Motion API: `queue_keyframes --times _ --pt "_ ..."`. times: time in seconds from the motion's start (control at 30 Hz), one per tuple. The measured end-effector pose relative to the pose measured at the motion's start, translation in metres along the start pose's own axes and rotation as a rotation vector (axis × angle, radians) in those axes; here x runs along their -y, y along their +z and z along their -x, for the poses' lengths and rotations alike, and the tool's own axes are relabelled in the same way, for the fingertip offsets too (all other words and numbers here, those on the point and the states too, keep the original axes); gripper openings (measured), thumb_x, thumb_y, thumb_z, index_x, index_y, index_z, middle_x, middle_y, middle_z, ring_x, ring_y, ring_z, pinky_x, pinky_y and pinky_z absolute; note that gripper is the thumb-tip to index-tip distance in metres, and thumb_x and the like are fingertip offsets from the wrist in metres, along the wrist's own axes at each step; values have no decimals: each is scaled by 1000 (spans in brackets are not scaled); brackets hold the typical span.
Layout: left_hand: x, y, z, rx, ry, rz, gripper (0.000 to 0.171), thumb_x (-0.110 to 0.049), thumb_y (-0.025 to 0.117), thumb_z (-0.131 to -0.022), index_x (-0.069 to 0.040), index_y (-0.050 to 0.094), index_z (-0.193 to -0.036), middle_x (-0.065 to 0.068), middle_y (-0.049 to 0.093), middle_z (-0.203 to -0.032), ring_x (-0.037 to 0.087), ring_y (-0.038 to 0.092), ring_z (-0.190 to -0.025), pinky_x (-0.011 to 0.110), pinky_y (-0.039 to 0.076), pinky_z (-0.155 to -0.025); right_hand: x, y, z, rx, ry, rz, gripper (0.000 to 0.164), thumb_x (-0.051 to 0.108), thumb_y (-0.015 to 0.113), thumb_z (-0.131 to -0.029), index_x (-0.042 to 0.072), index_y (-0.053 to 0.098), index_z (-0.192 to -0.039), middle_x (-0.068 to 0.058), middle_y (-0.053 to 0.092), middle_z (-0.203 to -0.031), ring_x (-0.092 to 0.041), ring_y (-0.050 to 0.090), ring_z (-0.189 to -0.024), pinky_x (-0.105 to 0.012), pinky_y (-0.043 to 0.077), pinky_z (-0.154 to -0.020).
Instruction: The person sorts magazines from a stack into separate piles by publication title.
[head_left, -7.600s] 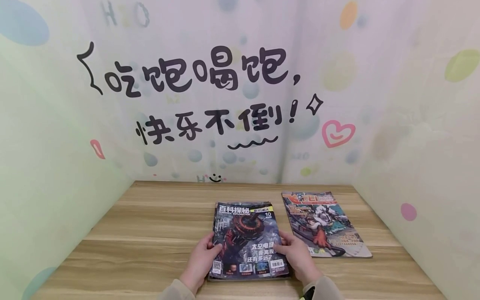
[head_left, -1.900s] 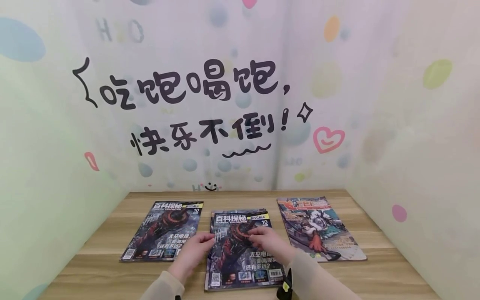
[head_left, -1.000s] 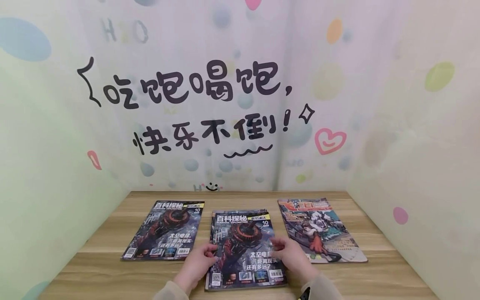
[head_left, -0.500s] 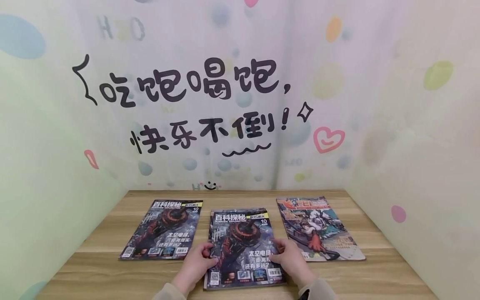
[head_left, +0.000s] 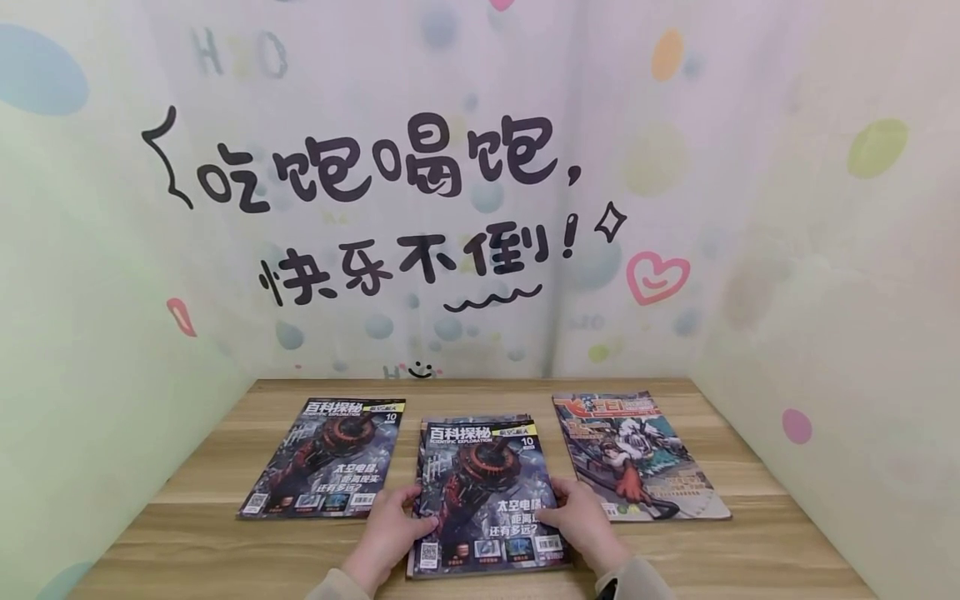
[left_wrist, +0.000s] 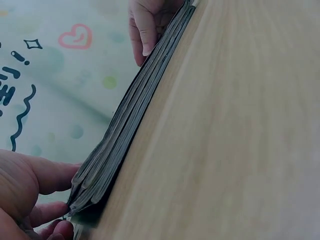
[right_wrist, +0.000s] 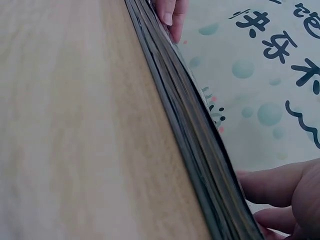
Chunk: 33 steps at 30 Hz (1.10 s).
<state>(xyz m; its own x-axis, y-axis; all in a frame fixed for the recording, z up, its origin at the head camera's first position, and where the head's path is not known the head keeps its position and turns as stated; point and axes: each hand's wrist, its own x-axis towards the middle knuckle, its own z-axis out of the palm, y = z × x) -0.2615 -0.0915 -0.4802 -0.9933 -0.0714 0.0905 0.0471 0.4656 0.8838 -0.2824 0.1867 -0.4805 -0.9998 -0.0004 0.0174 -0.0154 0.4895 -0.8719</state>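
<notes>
A small stack of magazines (head_left: 487,492) lies flat near the table's front, a dark Scientific Exploration issue on top. My left hand (head_left: 386,529) holds its left edge, thumb over the cover and fingers at the side. Opposite, my right hand (head_left: 588,521) grips the right edge the same way, its thumb on the cover. From the left wrist, the layered page edges of the stack (left_wrist: 130,110) show between the left hand (left_wrist: 30,190) and the right. In the right wrist view, the right hand (right_wrist: 285,192) meets the side of the stack (right_wrist: 195,135).
A second magazine with the same cover (head_left: 322,458) lies left of the stack. Right of it is a comic-style magazine (head_left: 637,467) with a red-gloved figure. The wooden table (head_left: 195,542) is enclosed by printed fabric walls (head_left: 360,108) at the back and both sides.
A magazine has come to lie at the left since the earliest frame. My right hand has withdrawn from over the cover to the stack's right edge; the left hand has shifted slightly nearer me.
</notes>
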Motion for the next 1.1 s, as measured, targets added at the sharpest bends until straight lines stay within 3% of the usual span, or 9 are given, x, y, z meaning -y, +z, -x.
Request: queue_keyframes --times 0.23,0.4,0.8,0.97,1.1 --pt "-2 -2 1 10 -13 21 60 -7 81 -69 13 57 -120 30 43 -117 42 45 -109 57 37 -97 3 -2 6 20 -73 30 51 4 76 -72 -14 61 -117 -14 69 -97 -20 62 -87 -42 52 -82" --pt "-2 -1 1 6 -20 49 59 -5 79 -70 13 56 -121 31 42 -121 45 43 -113 58 34 -100 5 -2 6 26 -56 24 46 5 77 -74 -12 63 -114 -10 69 -93 -16 60 -82 -39 52 -79" --pt "-3 3 1 -2 -24 113 56 -2 75 -74 11 55 -124 34 39 -128 47 39 -119 58 33 -101 5 1 7 -6 -21 -9 52 3 78 -72 -11 60 -119 -12 67 -101 -22 60 -90 -45 50 -85" --pt "-5 2 1 13 -35 123 56 -3 74 -75 11 54 -126 29 44 -122 36 47 -103 46 43 -90 5 1 7 -26 2 -20 55 0 77 -72 -13 56 -122 -14 66 -102 -23 60 -92 -46 49 -85" --pt "-6 1 1 27 -40 130 57 -3 73 -77 10 53 -128 23 45 -115 27 46 -91 34 43 -77 6 1 7 -51 15 -25 58 -2 76 -72 -13 54 -124 -17 65 -106 -26 59 -95 -47 48 -86"
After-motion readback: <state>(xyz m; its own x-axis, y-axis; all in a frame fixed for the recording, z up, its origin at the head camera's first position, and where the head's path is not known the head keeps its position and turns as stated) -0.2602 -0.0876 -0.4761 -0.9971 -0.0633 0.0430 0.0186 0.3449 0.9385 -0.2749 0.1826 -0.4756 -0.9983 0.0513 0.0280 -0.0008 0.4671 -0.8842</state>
